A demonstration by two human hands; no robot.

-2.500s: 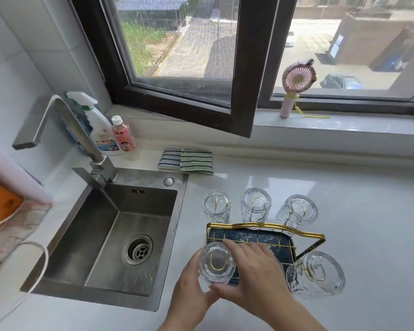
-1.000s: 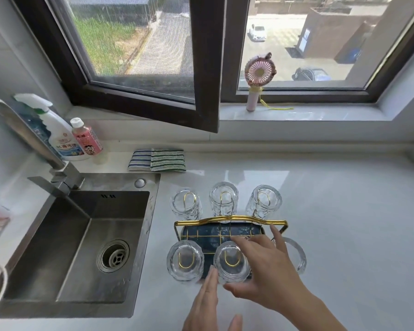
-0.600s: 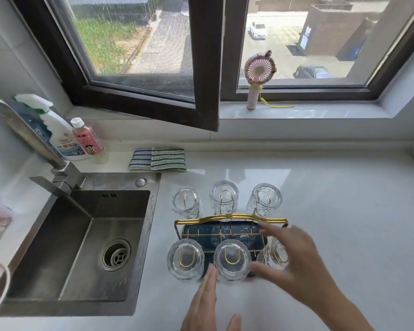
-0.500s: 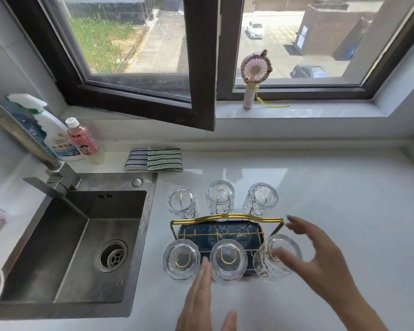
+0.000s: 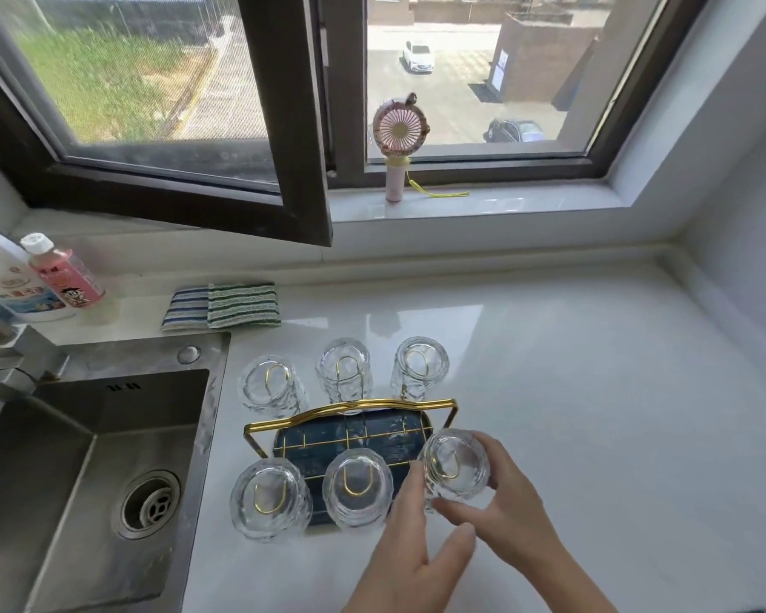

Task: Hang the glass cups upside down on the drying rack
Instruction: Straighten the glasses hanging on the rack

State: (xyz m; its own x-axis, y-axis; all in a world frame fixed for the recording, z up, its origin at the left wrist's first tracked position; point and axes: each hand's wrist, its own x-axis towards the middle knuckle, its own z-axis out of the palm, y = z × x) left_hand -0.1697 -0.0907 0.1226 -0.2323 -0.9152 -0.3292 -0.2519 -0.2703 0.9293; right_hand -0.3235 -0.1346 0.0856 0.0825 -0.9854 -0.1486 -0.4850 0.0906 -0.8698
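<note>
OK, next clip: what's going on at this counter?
A person is loading glass cups upside down onto a gold wire drying rack beside the sink. Five cups already hang on its prongs. The right hand has its grip on the sixth cup at the near right corner, bottom up, while the left hand is open beside it.
</note>
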